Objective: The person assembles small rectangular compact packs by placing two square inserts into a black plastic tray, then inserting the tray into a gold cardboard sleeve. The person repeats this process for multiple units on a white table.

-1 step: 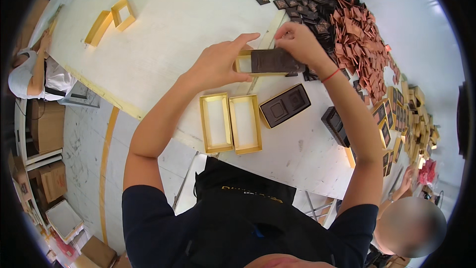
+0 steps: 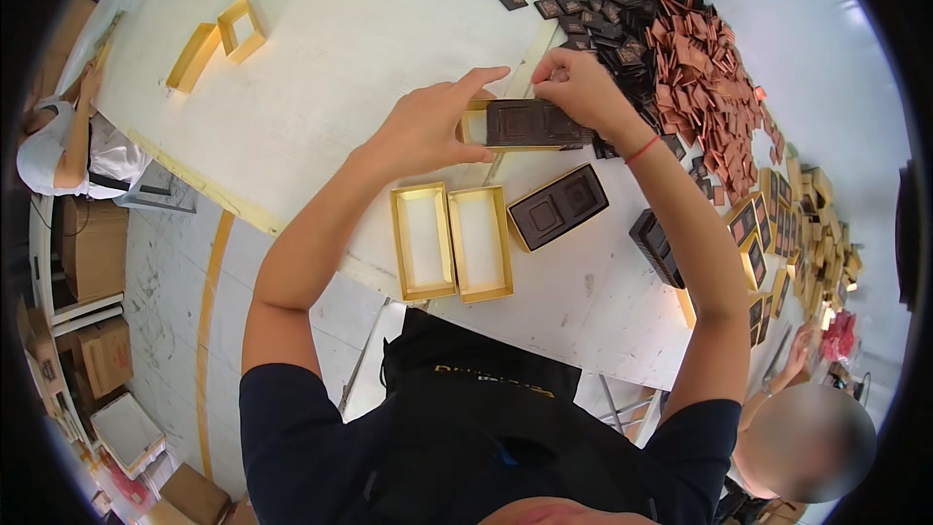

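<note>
A gold-edged open box point(image 2: 473, 126) lies on the table in front of me. My left hand point(image 2: 428, 124) wraps round its left end, thumb on the near side and fingers on the far side. Over the box sits a dark brown moulded tray point(image 2: 525, 124), leaving a strip of pale box floor showing at the left. At the tray's far right edge is my right hand point(image 2: 581, 87), fingers curled in a pinch; it seems to grip the tray, though the fingertips are partly hidden. Nearer to me, another gold box with a dark tray point(image 2: 559, 207) lies tilted.
Two gold boxes point(image 2: 423, 241) without trays stand side by side near the front edge. More dark trays point(image 2: 658, 248) are under my right forearm. Piles of black packets point(image 2: 603, 0) and copper packets point(image 2: 700, 78) lie far right, filled boxes beyond. Other people work left and right.
My right hand has shifted slightly left. The dark tray has moved a little left over the box and its moulded squares show more clearly. My left hand has stayed put.
</note>
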Motion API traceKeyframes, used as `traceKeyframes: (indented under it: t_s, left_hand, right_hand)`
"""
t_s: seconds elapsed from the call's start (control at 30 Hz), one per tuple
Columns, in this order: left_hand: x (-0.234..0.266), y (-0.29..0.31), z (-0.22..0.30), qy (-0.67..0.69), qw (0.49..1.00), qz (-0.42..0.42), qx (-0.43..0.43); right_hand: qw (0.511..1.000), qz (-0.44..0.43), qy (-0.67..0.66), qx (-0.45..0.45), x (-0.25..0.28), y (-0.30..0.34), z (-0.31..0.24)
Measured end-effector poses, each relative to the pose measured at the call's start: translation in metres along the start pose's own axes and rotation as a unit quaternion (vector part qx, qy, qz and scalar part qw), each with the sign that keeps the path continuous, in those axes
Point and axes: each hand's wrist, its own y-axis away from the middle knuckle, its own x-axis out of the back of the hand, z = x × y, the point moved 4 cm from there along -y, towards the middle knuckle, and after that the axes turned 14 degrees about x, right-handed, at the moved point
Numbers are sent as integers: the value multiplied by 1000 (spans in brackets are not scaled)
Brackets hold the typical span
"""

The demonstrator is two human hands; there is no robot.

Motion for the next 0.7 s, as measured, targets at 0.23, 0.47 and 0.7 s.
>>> traceKeyframes:
  t_s: [0.23, 0.47, 0.7]
  left_hand:
    - [-3, 2, -2, 14, 999, 24, -33]
    - [-5, 3, 4, -2, 994, 56, -95]
    - [-5, 13, 10, -21, 997, 44, -53]
  right_hand:
    - [955, 219, 99, 176, -30, -4, -31]
    - [982, 102, 132, 84, -46, 4, -18]
    - [946, 165, 159, 227, -18, 44, -37]
